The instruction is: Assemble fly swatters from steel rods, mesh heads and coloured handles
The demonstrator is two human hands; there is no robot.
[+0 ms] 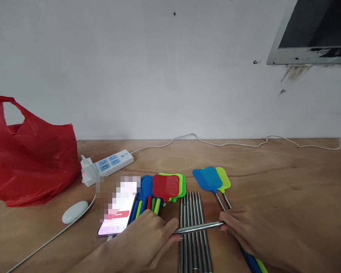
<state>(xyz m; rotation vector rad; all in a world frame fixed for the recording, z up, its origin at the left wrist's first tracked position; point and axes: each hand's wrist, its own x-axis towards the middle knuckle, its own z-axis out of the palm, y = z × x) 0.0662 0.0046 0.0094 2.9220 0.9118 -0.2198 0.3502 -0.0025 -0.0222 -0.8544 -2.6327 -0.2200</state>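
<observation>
Metal rods [194, 212], swatters [208, 178] on table [290, 174]

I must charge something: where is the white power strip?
The power strip lies left of centre in the head view, on the table, right of the red bag.

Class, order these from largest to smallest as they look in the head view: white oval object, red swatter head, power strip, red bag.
1. Red bag
2. Power strip
3. Red swatter head
4. White oval object

Rods [194, 214] lie on the table [165, 157], right of the phone [116, 223].
</observation>
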